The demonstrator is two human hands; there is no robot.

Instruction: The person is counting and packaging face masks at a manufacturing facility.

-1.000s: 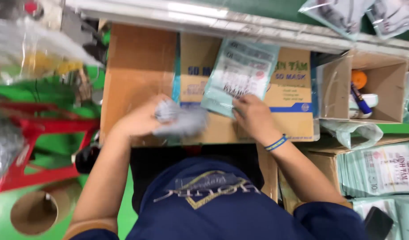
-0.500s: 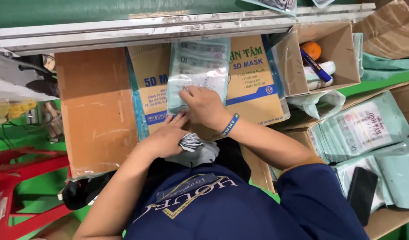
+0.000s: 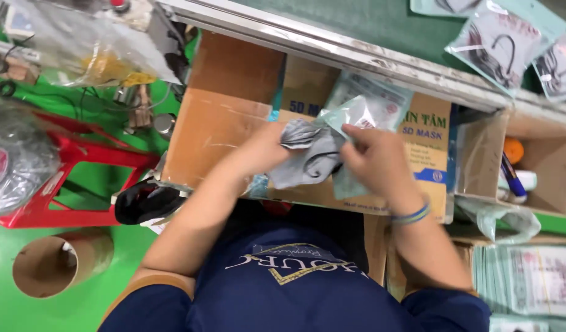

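1. Nearest the body, both forearms reach forward over the cardboard counter [image 3: 221, 132], and the work sits right at its near edge, about mid-width.
2. Left hand [image 3: 267, 147]: fingers closed on the grey face mask [image 3: 307, 161], bunching its left end; the dark ear loop shows on the cloth.
3. Right hand [image 3: 375, 161]: fingers pinched shut on the mouth of the clear pouch [image 3: 363, 114], holding it against the mask's right end.
4. Judging by that, the mask looks only partly in: most of the grey cloth lies outside the pouch, so the stuffing and the closing seem left to do.
5. To the right, beyond the counter's right edge, a stack of flat pouches [image 3: 529, 280] lies by the elbow, and an open carton [image 3: 541, 163] holds a pen and an orange thing.
6. Farthest off, past the metal rail [image 3: 332, 43] at the far edge, filled mask packets [image 3: 501, 43] lie on the green surface — finished ones, I'd say.
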